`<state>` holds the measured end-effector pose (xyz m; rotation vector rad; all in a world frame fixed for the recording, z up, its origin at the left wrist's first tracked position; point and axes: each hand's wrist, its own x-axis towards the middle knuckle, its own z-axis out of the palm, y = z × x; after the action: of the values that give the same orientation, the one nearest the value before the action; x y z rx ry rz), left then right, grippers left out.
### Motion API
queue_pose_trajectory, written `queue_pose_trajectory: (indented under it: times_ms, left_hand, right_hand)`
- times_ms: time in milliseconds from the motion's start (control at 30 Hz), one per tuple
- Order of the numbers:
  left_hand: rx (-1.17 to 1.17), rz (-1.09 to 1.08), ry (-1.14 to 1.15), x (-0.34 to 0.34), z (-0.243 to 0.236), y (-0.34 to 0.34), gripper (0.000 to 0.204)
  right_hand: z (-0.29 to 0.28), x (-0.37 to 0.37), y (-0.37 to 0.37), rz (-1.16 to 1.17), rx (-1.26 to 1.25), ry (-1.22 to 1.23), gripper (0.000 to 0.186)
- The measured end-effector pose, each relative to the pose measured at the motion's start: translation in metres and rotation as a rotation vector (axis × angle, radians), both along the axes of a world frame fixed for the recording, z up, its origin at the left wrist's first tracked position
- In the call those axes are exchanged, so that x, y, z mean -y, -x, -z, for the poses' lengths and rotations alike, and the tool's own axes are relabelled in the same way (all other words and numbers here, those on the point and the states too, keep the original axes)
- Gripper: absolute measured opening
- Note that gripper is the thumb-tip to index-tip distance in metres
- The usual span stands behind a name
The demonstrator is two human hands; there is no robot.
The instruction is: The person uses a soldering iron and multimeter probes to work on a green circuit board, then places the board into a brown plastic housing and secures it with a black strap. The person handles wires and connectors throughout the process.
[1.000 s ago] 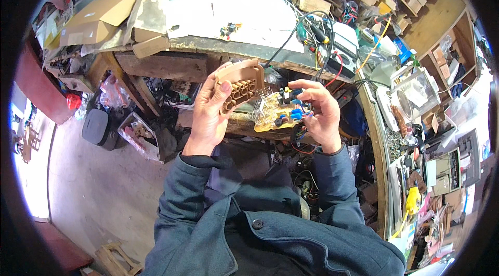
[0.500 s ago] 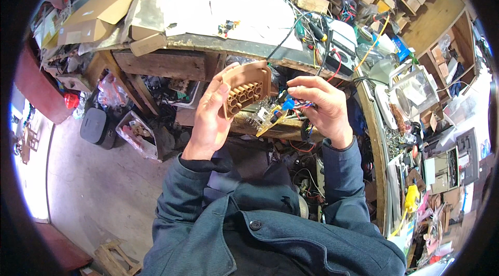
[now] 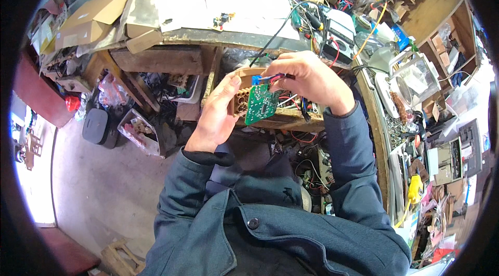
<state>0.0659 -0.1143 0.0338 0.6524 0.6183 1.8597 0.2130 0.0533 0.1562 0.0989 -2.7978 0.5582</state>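
My left hand (image 3: 214, 116) grips a brown plastic housing (image 3: 240, 101) by its left side, thumb on the near face. A row of tube-like posts shows inside the housing. Directly against its right part, a green circuit board (image 3: 262, 104) stands tilted, its soldered side facing me and covering much of the housing. My right hand (image 3: 310, 79) is closed around the red and dark wires (image 3: 276, 76) at the board's upper edge. Beside those fingers sits a blue connector (image 3: 256, 79). The fingertips are partly hidden behind the wires.
Beyond my hands, the workbench (image 3: 192, 37) carries white sheets, a small group of components (image 3: 223, 20) and cardboard boxes (image 3: 93, 16). Tools, cables and a black-and-white device (image 3: 339, 34) crowd the right. A dark bin (image 3: 97, 128) stands on the floor at left.
My right hand has moved up and left, bringing the circuit board against the housing. The board has turned from edge-on to show its green soldered face. The housing has turned in my left hand.
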Motion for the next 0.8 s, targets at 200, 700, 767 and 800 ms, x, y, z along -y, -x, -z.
queue_pose_trajectory:
  times_ms: [200, 700, 767, 800]
  left_hand:
    - [0.058, 0.126, 0.036, 0.001, 0.002, 0.003, 0.043]
    - [0.161, 0.332, 0.239, -0.001, -0.004, 0.013, 0.065]
    - [0.126, 0.294, 0.259, -0.002, -0.004, 0.011, 0.068]
    - [0.114, 0.291, 0.262, -0.001, -0.005, 0.011, 0.067]
  right_hand:
    - [-0.007, -0.009, 0.016, -0.016, 0.207, 0.145, 0.03]
    - [0.003, -0.077, 0.07, -0.077, 0.815, 0.628, 0.031]
    - [0.005, -0.081, 0.073, -0.098, 0.819, 0.675, 0.037]
    - [0.006, -0.083, 0.074, -0.093, 0.823, 0.711, 0.037]
